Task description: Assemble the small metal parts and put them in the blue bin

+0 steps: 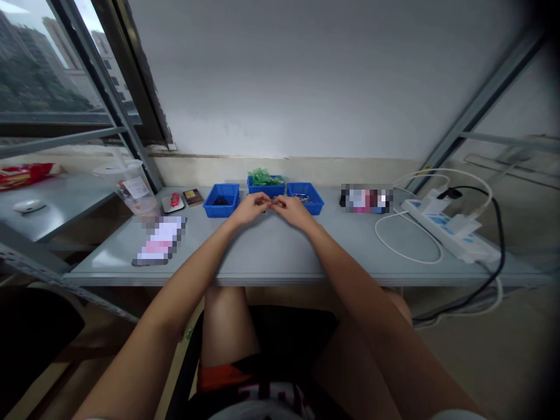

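Between the blue trays, at the far middle of the table [280,256], the left hand [250,209] and right hand [292,210] meet fingertip to fingertip, pinching a small dark part [273,202] between them. It lies crosswise, equally near both hands, just before the middle tray [265,188].

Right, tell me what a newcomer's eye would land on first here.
First, the left hand and right hand meeting at the middle of the grey table, pinching a small part too tiny to identify. Just behind them stand three blue bins, the middle one holding green pieces. On the right lies a white power strip with looping cables.
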The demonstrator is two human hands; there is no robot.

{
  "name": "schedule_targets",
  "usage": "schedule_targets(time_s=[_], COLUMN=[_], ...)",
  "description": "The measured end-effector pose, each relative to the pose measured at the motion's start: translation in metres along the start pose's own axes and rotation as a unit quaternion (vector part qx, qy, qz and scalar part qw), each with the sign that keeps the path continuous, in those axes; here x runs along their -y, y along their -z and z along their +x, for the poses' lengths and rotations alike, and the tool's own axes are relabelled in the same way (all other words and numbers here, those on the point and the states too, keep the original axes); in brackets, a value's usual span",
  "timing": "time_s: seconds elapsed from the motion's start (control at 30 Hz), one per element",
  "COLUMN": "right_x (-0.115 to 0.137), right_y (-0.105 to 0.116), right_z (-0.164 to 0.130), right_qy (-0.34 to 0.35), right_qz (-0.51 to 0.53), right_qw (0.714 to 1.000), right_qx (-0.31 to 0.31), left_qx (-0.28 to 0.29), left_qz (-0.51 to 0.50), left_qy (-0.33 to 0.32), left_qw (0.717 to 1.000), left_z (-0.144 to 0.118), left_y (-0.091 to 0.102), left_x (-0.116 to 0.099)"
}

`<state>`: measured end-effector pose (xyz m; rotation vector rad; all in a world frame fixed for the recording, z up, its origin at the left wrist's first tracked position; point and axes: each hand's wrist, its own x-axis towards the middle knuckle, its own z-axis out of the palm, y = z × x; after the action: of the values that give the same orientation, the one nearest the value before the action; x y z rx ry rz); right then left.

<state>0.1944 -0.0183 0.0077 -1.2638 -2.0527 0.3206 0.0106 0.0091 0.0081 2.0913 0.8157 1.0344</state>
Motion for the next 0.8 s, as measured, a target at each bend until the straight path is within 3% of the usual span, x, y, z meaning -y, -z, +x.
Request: schedule_targets(time_s=[0.43, 0.63, 0.8], right_x=[-0.008, -0.005, -0.004], right_y=[0.001, 0.005, 0.007], right_z=[0.004, 0.003, 0.002], right_qy=[-0.039, -0.026, -0.008], right_qz=[0.021, 0.029, 0.015], right_qw=[0.998, 0.997, 0.998], right_qx=[-0.054, -0.073, -0.055], left_qx=[0.019, -0.034, -0.042], left_qz=[0.013, 0.052, 0.073], left_qy=[-0.003, 0.013, 0.022], left_qw=[1.0, 0.998, 0.996], left_z=[0.003, 0.004, 0.003], left_y=[0.002, 0.004, 0.004], left_x=[0.006, 0.011, 0.009])
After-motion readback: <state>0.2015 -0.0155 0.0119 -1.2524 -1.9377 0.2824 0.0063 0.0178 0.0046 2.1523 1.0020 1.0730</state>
